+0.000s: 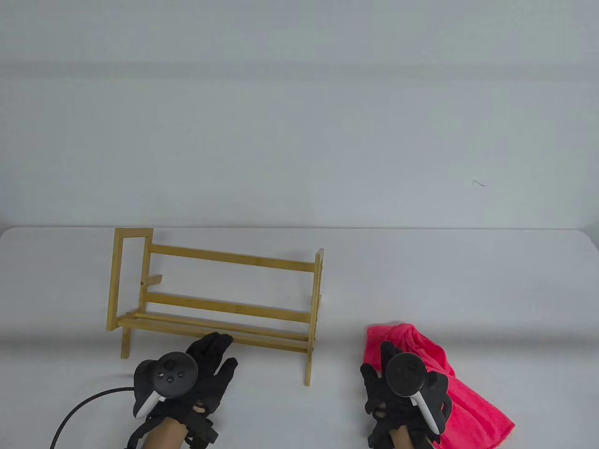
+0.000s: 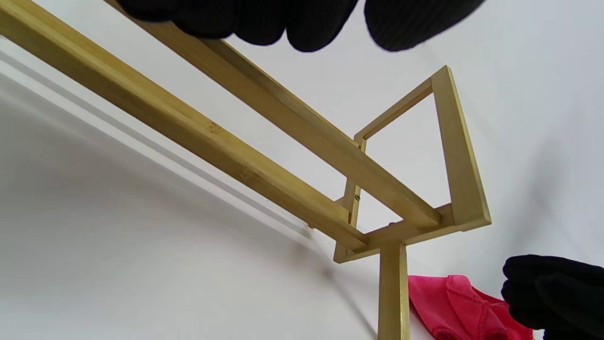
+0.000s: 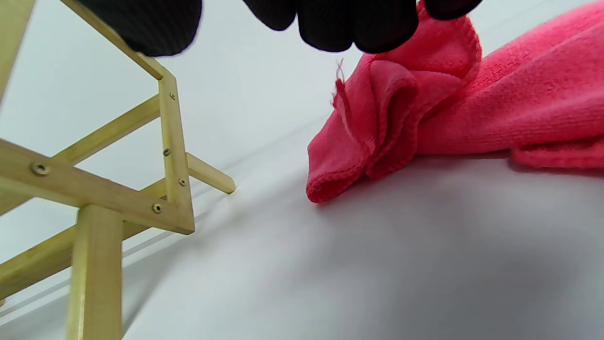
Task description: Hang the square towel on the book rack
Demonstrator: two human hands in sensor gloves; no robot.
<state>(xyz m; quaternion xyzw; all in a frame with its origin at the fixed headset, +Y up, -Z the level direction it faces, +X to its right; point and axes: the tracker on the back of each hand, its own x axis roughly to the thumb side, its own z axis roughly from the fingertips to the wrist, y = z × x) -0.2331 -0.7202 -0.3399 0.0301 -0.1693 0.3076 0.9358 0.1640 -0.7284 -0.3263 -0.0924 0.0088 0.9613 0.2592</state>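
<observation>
The pink square towel [image 1: 435,383] lay crumpled at the lower right of the table view, flat on the white surface [image 1: 374,280] and well apart from the wooden book rack [image 1: 220,299] standing at lower left. The right hand [image 1: 405,388] rested over the towel's near edge; in the right wrist view its fingertips [image 3: 339,23] sat against a bunched fold at the top of the frame, probably gathering cloth to lift it, though whether the grip had closed on the fabric could not be told. The left hand [image 1: 196,374], fingers spread and holding nothing, hovered at the rack's front rail, seemingly placed to steady the light frame. The rack's upper bar remained bare, the hanging not yet begun.
</observation>
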